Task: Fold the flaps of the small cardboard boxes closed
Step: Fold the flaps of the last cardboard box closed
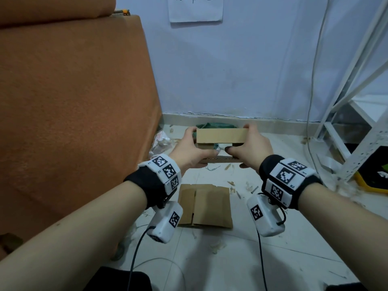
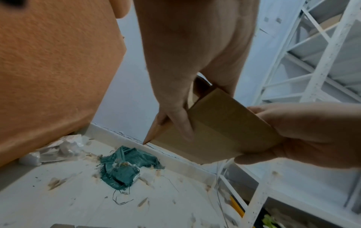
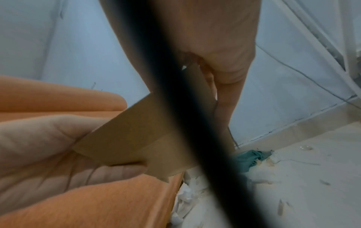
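Note:
A small brown cardboard box (image 1: pixel 220 138) is held in the air above the floor between both hands. My left hand (image 1: pixel 194 149) grips its left end, fingers curled round the far side and thumb pressing inward on the near flap. My right hand (image 1: pixel 251 148) grips the right end the same way, thumb meeting the left one near the middle. The far flap stands up; a gap shows beneath it. From the left wrist view the box (image 2: pixel 216 131) shows its underside, with my left fingers (image 2: pixel 181 121) wrapped round its edge. In the right wrist view the box (image 3: pixel 136 135) is partly hidden by a black cable (image 3: pixel 185 123).
A second box (image 1: pixel 204 205) lies flattened on the white tiled floor below my wrists. An orange sofa (image 1: pixel 73 101) fills the left. A green rag (image 2: pixel 125 166) and debris lie by the wall. A white metal shelf frame (image 1: pixel 357 122) stands at the right.

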`<state>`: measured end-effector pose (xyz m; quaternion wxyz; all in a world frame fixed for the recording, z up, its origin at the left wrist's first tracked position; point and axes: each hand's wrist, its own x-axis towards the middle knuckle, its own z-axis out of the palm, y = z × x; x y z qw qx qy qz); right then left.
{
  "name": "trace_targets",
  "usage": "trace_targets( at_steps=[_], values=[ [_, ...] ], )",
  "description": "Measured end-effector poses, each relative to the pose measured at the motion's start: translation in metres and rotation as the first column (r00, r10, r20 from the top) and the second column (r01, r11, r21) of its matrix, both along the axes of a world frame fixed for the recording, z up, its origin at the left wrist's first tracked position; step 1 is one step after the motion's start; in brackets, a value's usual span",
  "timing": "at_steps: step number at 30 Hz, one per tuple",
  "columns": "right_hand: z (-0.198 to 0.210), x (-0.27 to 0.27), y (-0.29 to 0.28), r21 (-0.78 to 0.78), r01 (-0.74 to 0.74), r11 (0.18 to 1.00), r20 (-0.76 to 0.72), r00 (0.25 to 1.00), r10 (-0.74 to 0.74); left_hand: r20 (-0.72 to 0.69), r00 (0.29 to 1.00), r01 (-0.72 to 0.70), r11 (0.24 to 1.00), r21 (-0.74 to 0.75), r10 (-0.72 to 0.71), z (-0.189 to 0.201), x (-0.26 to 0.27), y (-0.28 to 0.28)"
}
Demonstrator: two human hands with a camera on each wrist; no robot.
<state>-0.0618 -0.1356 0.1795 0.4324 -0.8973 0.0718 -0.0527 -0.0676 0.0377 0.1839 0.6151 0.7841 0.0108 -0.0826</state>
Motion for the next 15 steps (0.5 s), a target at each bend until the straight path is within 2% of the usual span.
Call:
trace_targets(
  at_steps=[4,7,11,15],
  values=[
    [-0.003,-0.010,0.007,-0.054,-0.079,0.995,-0.002,0.997,0.079,0.061,0.992,-0.118,0.986,0.117,0.112,-0.007,-0.003,0.006],
    [0.000,-0.014,0.012,-0.022,-0.135,0.991,0.018,0.991,0.136,0.104,0.980,-0.184,0.968,0.171,0.168,-0.005,-0.004,0.012],
    [0.005,-0.021,0.014,0.113,-0.125,0.986,0.043,0.992,0.121,0.141,0.969,-0.231,0.948,0.220,0.204,0.002,-0.004,0.017],
    [0.010,-0.018,0.016,0.347,-0.122,0.930,0.029,0.992,0.119,0.112,0.966,-0.253,0.941,0.226,0.233,0.005,-0.002,0.023]
  ],
)
